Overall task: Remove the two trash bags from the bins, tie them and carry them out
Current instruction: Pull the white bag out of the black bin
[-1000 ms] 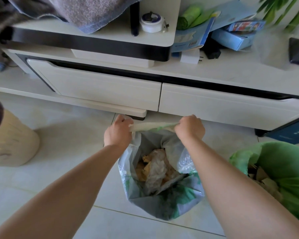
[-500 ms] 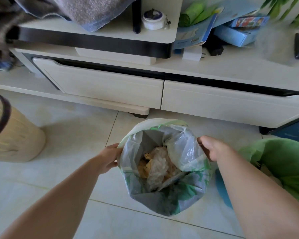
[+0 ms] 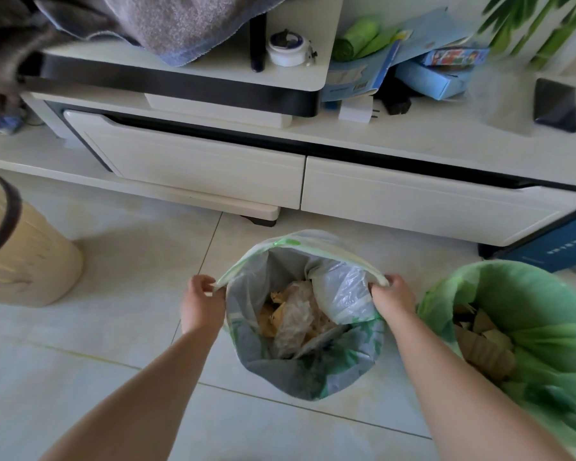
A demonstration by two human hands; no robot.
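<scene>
Left hand and right hand each pinch opposite sides of the grey-green trash bag rim, holding its mouth open above the tiled floor. A second, green trash bag stands just right.

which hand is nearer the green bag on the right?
Right. The right hand grips the right side of the grey bag's rim, just beside the green bag. The left hand holds the rim's left side, with the grey bag between.
</scene>
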